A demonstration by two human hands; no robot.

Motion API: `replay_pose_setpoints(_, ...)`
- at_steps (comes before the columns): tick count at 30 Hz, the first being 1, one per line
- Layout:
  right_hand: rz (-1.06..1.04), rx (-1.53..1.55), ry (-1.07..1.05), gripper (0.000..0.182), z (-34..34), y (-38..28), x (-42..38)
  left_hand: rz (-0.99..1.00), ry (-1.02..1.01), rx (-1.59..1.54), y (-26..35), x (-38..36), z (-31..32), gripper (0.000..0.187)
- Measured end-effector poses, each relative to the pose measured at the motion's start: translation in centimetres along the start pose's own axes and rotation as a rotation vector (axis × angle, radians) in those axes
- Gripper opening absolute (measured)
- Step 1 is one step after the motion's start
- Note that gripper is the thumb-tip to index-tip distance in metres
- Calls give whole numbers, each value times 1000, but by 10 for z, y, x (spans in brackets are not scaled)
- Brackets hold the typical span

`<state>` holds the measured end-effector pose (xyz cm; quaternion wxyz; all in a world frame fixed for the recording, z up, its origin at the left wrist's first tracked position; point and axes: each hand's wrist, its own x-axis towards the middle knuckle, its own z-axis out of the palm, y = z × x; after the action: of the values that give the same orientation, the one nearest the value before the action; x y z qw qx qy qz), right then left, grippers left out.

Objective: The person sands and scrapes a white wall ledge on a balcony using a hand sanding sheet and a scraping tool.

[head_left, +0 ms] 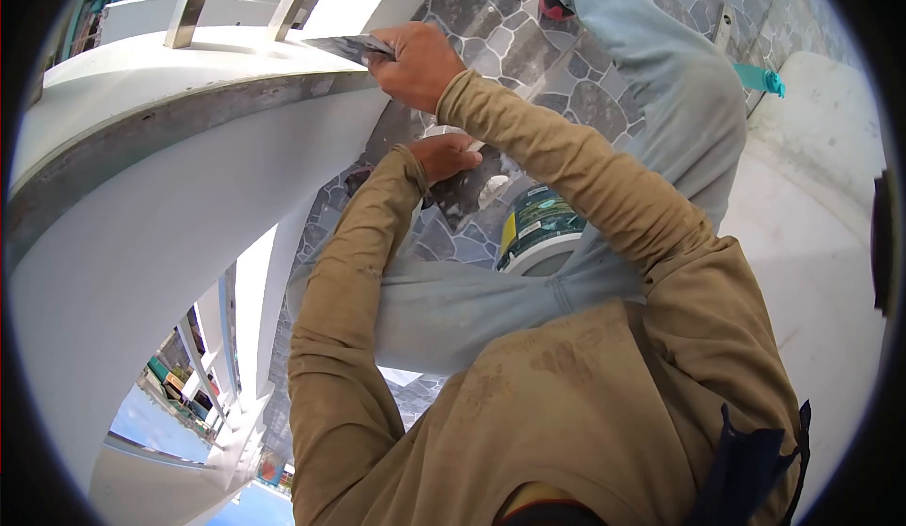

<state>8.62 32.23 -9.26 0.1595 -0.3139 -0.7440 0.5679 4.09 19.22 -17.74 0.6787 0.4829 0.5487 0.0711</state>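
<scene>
My right hand (411, 66) is closed round the handle of a putty knife (342, 47). The wide metal blade lies at the top of a white curved wall (208, 167), near its grey edge band (189, 111). Below it, my left hand (445, 156) is closed, thumb uppermost, on a flat dark plate (458, 196) smeared with white. A lump of white putty (492, 190) sits at the plate's right side. Part of the left fingers is hidden.
A green and yellow bucket (540, 224) stands between my legs on the grey stone-patterned floor (604, 101). Metal railing posts (193, 2) rise from the wall top. A teal object (760, 80) lies by the white surface (802, 196) at right.
</scene>
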Motion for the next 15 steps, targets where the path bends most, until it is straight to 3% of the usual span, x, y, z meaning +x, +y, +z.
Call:
replay_pose_setpoints(2,85,-106,-65,30,3,11,30,-179,-128,-198,-4,5,0,40)
replay_pose_setpoints(4,174,-202,-116,32,12,20,56,-185,-103,-165,12,-1,-5,39)
replay_pose_setpoints(7,207,-323,-212,38,29,20,72,-131,-30,-41,-13,6,-1,38)
replay_pose_setpoints(9,225,-318,-330,42,25,1,78,28,4,-124,-21,9,0,37)
replay_pose_setpoints(12,164,-225,-303,40,16,-29,78,-24,-53,-129,16,-6,-7,36)
replay_pose_setpoints(15,57,-184,-352,36,-2,-62,75,-12,-69,-54,7,0,-5,36)
